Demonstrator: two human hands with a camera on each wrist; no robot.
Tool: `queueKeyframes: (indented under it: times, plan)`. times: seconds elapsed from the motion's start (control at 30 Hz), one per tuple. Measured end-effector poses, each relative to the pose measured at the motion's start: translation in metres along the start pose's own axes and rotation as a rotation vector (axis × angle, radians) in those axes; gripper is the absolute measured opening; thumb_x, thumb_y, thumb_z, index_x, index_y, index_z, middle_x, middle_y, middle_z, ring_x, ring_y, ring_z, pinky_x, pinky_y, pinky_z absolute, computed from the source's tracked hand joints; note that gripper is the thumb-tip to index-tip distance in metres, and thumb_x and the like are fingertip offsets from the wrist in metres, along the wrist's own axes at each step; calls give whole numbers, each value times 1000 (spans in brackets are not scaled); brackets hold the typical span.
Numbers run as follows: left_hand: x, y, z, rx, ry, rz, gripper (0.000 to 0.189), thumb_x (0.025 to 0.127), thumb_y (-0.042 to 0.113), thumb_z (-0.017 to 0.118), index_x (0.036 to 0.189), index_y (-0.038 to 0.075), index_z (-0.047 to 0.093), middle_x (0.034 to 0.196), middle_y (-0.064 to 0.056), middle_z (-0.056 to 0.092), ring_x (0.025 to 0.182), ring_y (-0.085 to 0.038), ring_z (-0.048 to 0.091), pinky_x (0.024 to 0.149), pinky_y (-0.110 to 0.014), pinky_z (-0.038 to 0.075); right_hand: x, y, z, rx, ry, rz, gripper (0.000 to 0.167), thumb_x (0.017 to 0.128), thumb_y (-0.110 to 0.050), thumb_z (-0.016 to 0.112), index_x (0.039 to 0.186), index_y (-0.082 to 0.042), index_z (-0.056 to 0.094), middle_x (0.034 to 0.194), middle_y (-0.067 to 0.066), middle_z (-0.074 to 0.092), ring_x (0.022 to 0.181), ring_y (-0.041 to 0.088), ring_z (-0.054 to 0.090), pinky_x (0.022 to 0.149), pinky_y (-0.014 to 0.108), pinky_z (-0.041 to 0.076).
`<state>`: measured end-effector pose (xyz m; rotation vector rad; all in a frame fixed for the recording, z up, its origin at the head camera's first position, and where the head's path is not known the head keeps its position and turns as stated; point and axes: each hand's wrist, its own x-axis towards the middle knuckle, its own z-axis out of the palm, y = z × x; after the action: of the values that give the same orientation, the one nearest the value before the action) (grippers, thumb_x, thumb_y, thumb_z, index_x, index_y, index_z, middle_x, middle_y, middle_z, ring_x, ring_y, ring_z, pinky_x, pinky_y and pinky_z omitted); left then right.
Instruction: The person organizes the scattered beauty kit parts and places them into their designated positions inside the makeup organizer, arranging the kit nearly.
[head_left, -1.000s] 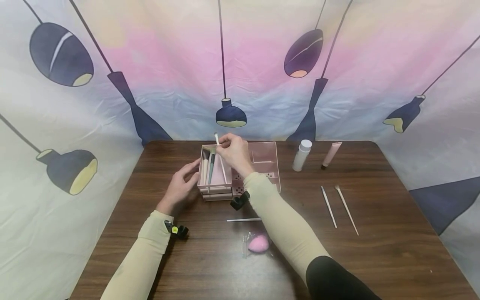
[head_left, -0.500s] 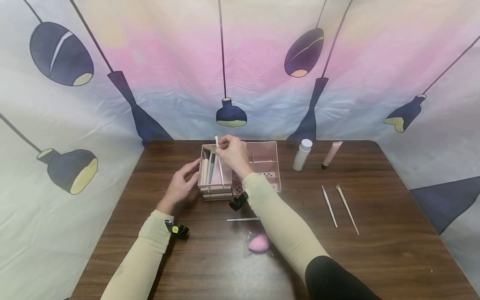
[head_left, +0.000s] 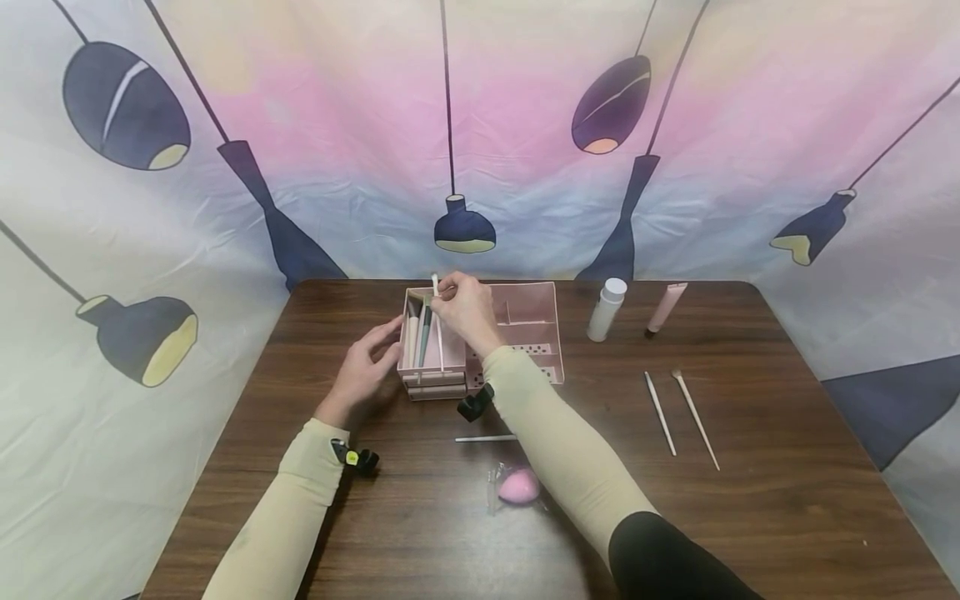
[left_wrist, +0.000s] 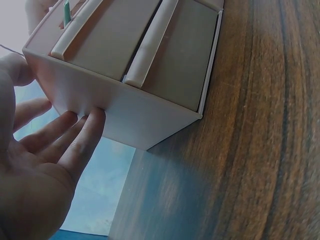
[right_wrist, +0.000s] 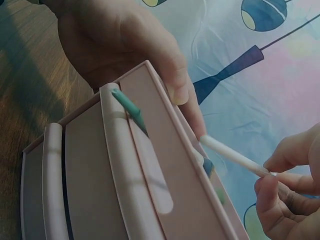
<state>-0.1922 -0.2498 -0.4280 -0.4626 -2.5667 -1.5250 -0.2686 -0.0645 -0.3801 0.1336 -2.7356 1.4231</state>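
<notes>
A pink makeup organizer [head_left: 437, 377] with drawers stands at the table's back. Its upper left compartment holds several makeup brushes, one with a green handle [head_left: 424, 337]. My left hand [head_left: 358, 371] rests its fairly straight fingers against the organizer's left side, as the left wrist view also shows. Over the compartment, my right hand [head_left: 468, 310] pinches a thin white makeup brush [right_wrist: 235, 156] between thumb and fingers. That brush's bristle end points up and away, and its handle slants down over the compartment. A green tip [right_wrist: 129, 111] shows through the organizer's front slot in the right wrist view.
A white bottle [head_left: 606, 310] and a pink tube [head_left: 665, 310] stand right of the organizer. Two white brushes [head_left: 660, 414] lie at the right. Nearer me lie a thin white stick [head_left: 483, 438], partly behind my right sleeve, and a pink makeup sponge [head_left: 519, 487] in clear wrapping.
The white brush has come down a little, and its handle end has shifted left within the compartment. My right hand moved slightly with it. My left hand stays against the organizer.
</notes>
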Motion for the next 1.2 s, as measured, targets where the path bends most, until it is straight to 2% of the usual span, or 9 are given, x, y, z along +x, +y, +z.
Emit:
queueKeyframes:
  times: [0.2,0.4,0.83,1.1,1.2]
  plan:
    - [-1,1,-1,-4,-4,-7,49,100,8,52,146,0,41,146,-24,44,129,-40,49,108,-52,40,2,-2,4,-25,-3,19,16,82,-19,74,97,-15,69,94,-1,73,87,18,66,72,30,55]
    - [-1,3,0,7,3,-2,48,100,9,52,146,1,42,146,-23,45,128,-39,50,109,-49,41,5,-2,6,-58,-12,52,19,83,-21,74,100,-14,69,94,-1,72,87,19,64,71,30,54]
    - [2,3,0,14,8,25,48,99,8,53,146,0,42,144,-24,46,127,-40,51,108,-49,41,11,2,10,-122,-20,18,20,85,-24,73,101,-13,69,92,0,69,88,20,62,74,31,54]
    - [0,4,0,10,4,0,48,100,9,52,146,1,42,145,-22,46,128,-38,50,109,-50,40,9,2,11,-124,-46,30,20,86,-27,71,104,-17,69,92,0,71,81,19,63,67,30,53]
    - [-1,4,0,11,5,-1,48,100,8,52,146,0,42,146,-23,45,128,-39,50,109,-49,40,8,3,12,-110,-41,27,20,86,-26,72,103,-17,70,94,0,71,84,19,64,69,30,53]
